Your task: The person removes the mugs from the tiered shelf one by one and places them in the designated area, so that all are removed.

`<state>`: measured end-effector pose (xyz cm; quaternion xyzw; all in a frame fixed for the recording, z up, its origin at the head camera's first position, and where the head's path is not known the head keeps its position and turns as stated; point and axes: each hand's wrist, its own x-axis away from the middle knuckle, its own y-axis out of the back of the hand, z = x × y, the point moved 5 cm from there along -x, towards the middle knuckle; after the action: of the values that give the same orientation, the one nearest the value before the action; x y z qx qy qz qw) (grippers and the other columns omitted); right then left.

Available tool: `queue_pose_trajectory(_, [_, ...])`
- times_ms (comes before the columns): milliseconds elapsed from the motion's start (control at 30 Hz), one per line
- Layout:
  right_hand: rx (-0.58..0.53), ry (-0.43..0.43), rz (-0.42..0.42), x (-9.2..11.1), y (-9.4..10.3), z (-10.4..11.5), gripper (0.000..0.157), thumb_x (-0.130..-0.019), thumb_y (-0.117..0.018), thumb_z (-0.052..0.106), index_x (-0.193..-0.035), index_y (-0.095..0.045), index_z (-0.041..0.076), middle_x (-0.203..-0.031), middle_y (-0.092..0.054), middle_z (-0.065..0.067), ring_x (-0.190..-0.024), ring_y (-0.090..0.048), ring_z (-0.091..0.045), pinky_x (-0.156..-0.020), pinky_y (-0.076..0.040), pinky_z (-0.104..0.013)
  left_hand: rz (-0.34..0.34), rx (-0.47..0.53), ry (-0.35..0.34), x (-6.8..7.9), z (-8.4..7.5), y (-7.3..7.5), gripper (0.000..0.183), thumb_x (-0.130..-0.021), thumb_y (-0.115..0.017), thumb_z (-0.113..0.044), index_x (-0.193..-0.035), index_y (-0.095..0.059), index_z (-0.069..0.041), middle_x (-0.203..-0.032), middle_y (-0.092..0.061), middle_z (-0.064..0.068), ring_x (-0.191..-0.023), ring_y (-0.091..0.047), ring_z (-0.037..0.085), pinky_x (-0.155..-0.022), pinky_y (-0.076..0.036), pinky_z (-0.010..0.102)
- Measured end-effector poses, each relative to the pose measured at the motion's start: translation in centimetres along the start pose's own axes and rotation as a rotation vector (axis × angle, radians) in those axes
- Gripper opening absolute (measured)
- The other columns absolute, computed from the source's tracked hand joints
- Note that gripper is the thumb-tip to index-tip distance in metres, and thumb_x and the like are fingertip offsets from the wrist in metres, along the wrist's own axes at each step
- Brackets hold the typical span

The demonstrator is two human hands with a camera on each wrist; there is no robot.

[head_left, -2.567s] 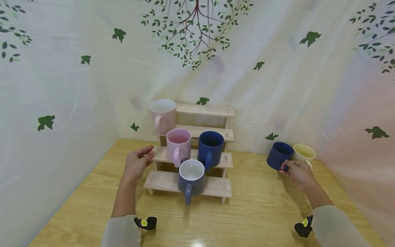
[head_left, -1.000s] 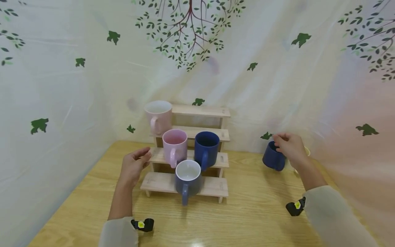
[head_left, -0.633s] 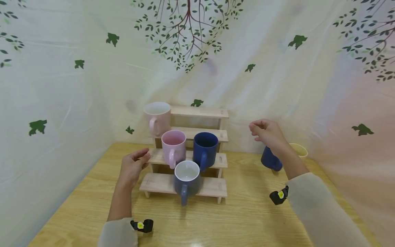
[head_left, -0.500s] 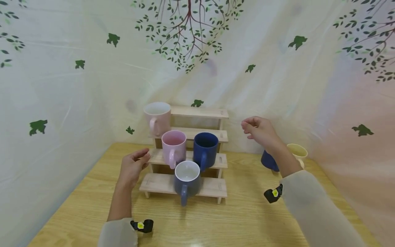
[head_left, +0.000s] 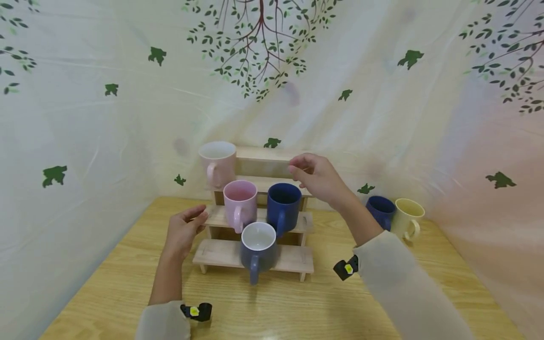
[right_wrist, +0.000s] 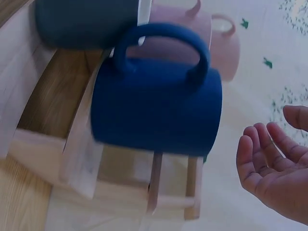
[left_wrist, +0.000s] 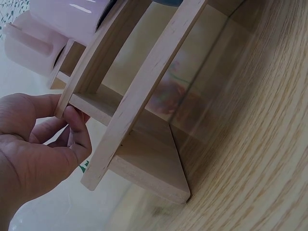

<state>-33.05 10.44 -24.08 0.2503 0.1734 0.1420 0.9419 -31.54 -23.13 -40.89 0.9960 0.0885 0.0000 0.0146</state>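
Note:
My left hand (head_left: 183, 232) pinches the left end of a step on the wooden tiered stand (left_wrist: 144, 72), with the thumb below it. My right hand (head_left: 316, 177) holds nothing; its loosely bent fingers hover above and behind a navy mug (head_left: 284, 208), near the stand's upper right end. In the right wrist view that mug (right_wrist: 156, 106) is apart from the fingers. A pink mug (head_left: 240, 205) shares the second-lowest step with it. The grey-blue mug (head_left: 258, 250) with a white inside sits on the lowest step. At the upper left stands a pale pink mug (head_left: 217, 165).
Another navy mug (head_left: 380, 210) and a yellow mug (head_left: 408, 217) stand side by side on the wooden table (head_left: 340, 302), at the back right. A pale curtain (head_left: 382, 127) with leaf prints hangs behind and along both sides.
My right hand has let go of the navy mug at the right, whose handle it pinched, and swung left over to the stand. The left hand keeps its grip.

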Motion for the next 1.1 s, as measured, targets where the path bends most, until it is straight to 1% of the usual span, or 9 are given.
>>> queue_pose_trajectory(167, [0.016,0.033,0.043,-0.4,-2.4,2.1,0.031,-0.104,-0.063,0.030,-0.128,-0.063,0.010,-0.122,-0.066,-0.009,-0.109,-0.064,-0.032,-0.087,-0.060,-0.041,0.002,0.000,0.002,0.0,0.0,-0.1,0.046,-0.104,-0.061,-0.015,-0.146,-0.053,0.003,-0.145,-0.053,0.018,-0.100,-0.059,0.006,-0.084,-0.054,0.017])
queue_pose_trajectory(233, [0.027,0.040,0.053,-0.6,-3.4,2.6,0.032,-0.104,-0.063,0.030,-0.129,-0.063,0.011,-0.122,-0.066,-0.007,-0.108,-0.064,-0.028,-0.087,-0.060,-0.039,0.002,-0.002,0.005,0.0,0.0,-0.1,0.046,-0.104,-0.061,-0.015,-0.146,-0.053,0.003,-0.145,-0.053,0.018,-0.100,-0.059,0.006,-0.084,-0.054,0.017])
queue_pose_trajectory(400, [0.037,0.063,0.071,-1.1,-5.5,3.3,0.032,-0.103,-0.065,0.032,-0.128,-0.064,0.012,-0.120,-0.067,-0.003,-0.105,-0.064,-0.020,-0.086,-0.059,-0.035,0.003,-0.002,0.011,-0.1,0.0,-0.2,0.046,-0.104,-0.061,-0.015,-0.146,-0.053,0.003,-0.145,-0.053,0.018,-0.100,-0.059,0.006,-0.083,-0.054,0.016])
queue_pose_trajectory(567, [0.030,0.108,0.088,-1.7,-7.3,3.8,0.037,-0.103,-0.064,0.033,-0.129,-0.064,0.007,-0.122,-0.068,-0.005,-0.109,-0.063,-0.021,-0.091,-0.057,-0.035,0.001,0.006,0.010,0.1,0.0,-0.2,0.046,-0.104,-0.061,-0.015,-0.146,-0.052,0.003,-0.145,-0.052,0.019,-0.099,-0.060,0.005,-0.083,-0.054,0.016])
queue_pose_trajectory(667, [-0.001,0.119,0.096,-2.1,-8.3,3.9,0.039,-0.103,-0.065,0.032,-0.130,-0.064,0.004,-0.122,-0.068,-0.006,-0.111,-0.063,-0.022,-0.094,-0.056,-0.035,0.001,0.009,0.013,0.1,-0.1,-0.2,0.046,-0.104,-0.061,-0.014,-0.146,-0.052,0.003,-0.145,-0.052,0.019,-0.099,-0.060,0.004,-0.084,-0.054,0.016])
queue_pose_trajectory(800, [-0.050,0.098,0.093,-2.5,-9.8,3.9,0.036,-0.103,-0.065,0.032,-0.129,-0.065,0.006,-0.120,-0.069,-0.006,-0.109,-0.064,-0.020,-0.092,-0.056,-0.032,0.004,0.003,0.018,0.1,0.0,-0.1,0.047,-0.104,-0.061,-0.015,-0.147,-0.052,0.002,-0.146,-0.051,0.018,-0.100,-0.060,0.004,-0.085,-0.054,0.016])
queue_pose_trajectory(967, [-0.126,0.084,0.084,-3.1,-11.4,4.0,0.032,-0.103,-0.065,0.026,-0.127,-0.066,0.005,-0.113,-0.071,-0.007,-0.101,-0.068,-0.018,-0.083,-0.059,-0.028,0.012,-0.008,0.013,0.1,0.2,-0.1,0.047,-0.105,-0.060,-0.015,-0.148,-0.051,0.001,-0.148,-0.050,0.018,-0.102,-0.060,0.004,-0.086,-0.054,0.016])
queue_pose_trajectory(1033, [-0.170,0.079,0.076,-3.4,-12.1,4.1,0.031,-0.102,-0.066,0.024,-0.126,-0.066,0.004,-0.111,-0.071,-0.008,-0.096,-0.069,-0.019,-0.079,-0.060,-0.028,0.017,-0.005,0.008,0.1,0.1,-0.2,0.047,-0.105,-0.059,-0.015,-0.148,-0.050,0.002,-0.148,-0.049,0.017,-0.102,-0.060,0.004,-0.086,-0.054,0.016])
queue_pose_trajectory(1100, [-0.192,0.079,0.063,-3.6,-12.6,4.1,0.031,-0.102,-0.067,0.023,-0.125,-0.067,0.003,-0.111,-0.071,-0.008,-0.095,-0.069,-0.018,-0.078,-0.060,-0.027,0.020,0.000,0.002,0.0,0.0,-0.2,0.047,-0.105,-0.059,-0.015,-0.148,-0.050,0.002,-0.148,-0.049,0.018,-0.101,-0.060,0.004,-0.086,-0.054,0.016])
